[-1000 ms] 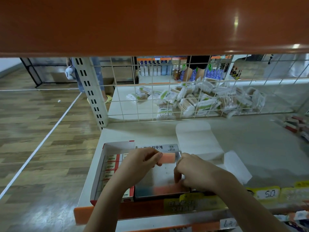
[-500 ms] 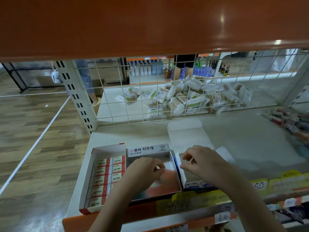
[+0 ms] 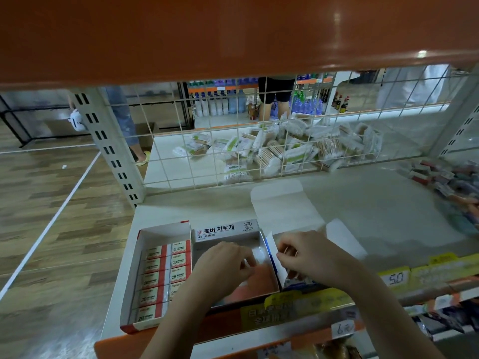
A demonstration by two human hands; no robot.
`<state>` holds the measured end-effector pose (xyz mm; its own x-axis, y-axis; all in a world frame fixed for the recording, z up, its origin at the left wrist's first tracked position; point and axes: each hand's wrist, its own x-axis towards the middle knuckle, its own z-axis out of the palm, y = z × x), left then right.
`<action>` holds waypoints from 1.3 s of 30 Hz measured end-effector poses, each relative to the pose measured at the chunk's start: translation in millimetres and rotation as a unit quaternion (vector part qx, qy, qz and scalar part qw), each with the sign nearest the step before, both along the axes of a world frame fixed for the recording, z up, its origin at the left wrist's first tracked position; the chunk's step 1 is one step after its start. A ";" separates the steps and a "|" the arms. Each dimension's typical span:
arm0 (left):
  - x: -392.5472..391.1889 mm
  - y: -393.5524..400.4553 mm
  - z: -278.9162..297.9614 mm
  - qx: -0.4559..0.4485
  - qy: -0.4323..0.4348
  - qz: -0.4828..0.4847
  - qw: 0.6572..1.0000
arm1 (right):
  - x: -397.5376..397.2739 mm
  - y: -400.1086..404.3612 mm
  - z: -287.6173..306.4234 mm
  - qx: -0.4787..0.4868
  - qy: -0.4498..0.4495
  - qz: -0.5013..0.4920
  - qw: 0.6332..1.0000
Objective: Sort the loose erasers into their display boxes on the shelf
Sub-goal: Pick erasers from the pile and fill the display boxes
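A grey display box [image 3: 220, 230] with a Korean label stands at the shelf's front edge, orange erasers [image 3: 261, 279] on its floor. My left hand [image 3: 223, 265] is down inside it, fingers curled onto an orange eraser that is mostly hidden beneath them. My right hand [image 3: 311, 257] pinches the white and blue side flap [image 3: 273, 251] of the neighbouring blue box [image 3: 298, 283], right beside the grey box's wall. To the left, a white and red box [image 3: 160, 229] holds rows of 2B erasers [image 3: 166, 275]. A blurred heap of loose erasers [image 3: 451, 187] lies at the far right.
The blue box's open white lid [image 3: 282, 206] lies flat on the shelf behind my hands. A wire grid [image 3: 233, 151] backs the shelf, with packs of cotton swabs [image 3: 285, 149] behind it. An orange shelf [image 3: 233, 35] hangs low overhead. Yellow price tags [image 3: 396, 278] line the front edge.
My left hand carried the orange eraser from the grey box's back wall down into the box. My right hand moved from the front edge up to the blue box's flap.
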<state>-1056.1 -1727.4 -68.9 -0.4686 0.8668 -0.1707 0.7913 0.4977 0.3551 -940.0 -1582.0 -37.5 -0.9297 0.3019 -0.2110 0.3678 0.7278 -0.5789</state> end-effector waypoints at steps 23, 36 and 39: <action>65.4 123.5 84.4 0.076 0.210 -0.063 0.973 | 69.5 129.3 16.7 0.188 0.073 0.004 0.980; 177.8 350.2 49.2 0.097 0.208 -0.184 0.956 | 196.8 302.3 -14.1 0.225 0.043 -0.147 0.962; 187.2 382.2 35.6 0.089 0.193 -0.197 0.957 | 218.4 330.9 -22.0 0.224 0.021 -0.195 0.955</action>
<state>-868.9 -1345.2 -33.3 -0.0975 0.9884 0.1160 0.9945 0.0923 0.0495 -721.6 -1251.1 -59.4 -0.7326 0.6785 0.0552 0.6449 0.7177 -0.2625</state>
